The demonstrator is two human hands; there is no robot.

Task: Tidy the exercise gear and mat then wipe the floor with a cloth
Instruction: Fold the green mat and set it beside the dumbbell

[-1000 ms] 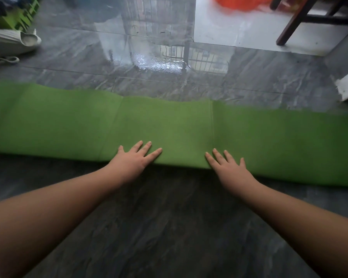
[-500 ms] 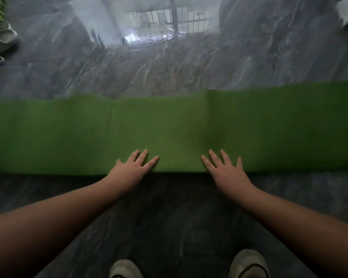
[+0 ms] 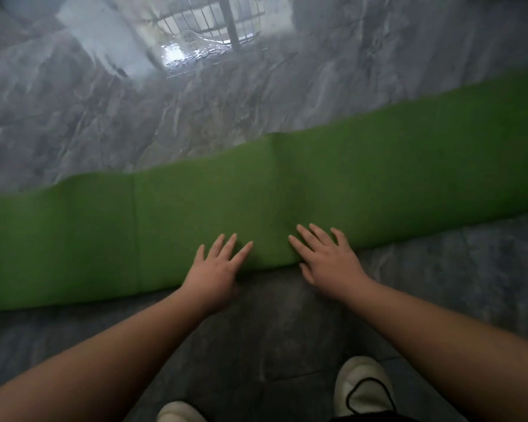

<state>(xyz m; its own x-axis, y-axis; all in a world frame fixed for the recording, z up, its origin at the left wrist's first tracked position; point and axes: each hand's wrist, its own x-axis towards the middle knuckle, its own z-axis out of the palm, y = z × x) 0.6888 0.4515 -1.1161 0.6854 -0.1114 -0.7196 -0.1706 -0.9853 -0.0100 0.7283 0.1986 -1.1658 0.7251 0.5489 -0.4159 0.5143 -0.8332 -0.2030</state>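
— Where do we stand with the mat?

— It lies across the floor in front of us as a long green band, running from the low left edge up toward the right. We judge it to be part-way rolled or folded, though we cannot tell which from here.

— And our hands?

— Both are flat and spread, gripping nothing. The left hand presses on the near edge of the mat, fingers fanned forward. The right hand sits just beside it, palm at the edge, fingers on the green.

— How do we do this step well?

— We should push evenly with both palms, so the band travels straight and does not skew. The right end already sits farther from us than the left, so the left side may want more push. We might also set our hands wider apart, since they are close together near the middle.

— Our shoes?

— Behind the mat, well clear.
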